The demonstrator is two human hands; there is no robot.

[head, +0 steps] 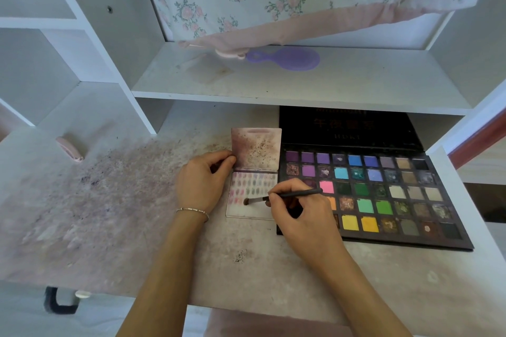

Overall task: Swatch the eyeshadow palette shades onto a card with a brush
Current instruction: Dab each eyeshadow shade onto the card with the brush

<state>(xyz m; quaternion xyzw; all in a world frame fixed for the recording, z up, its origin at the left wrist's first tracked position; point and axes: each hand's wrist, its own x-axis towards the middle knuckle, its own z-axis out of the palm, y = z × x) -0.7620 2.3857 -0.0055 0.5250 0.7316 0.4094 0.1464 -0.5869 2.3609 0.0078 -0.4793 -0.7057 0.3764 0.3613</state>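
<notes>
Currently the right hand point(304, 210) pinches the brush point(284, 196), its bristles touching the card point(253, 210) near the lower swatch rows. At 9 o'clock of the card, the left hand point(202, 183) steadies it, fingers curled at the raised flap's edge. At 3 o'clock lies the open eyeshadow palette point(383, 194). A swatch stroke seems underway; next likely calls for loading another shade from the palette.
</notes>
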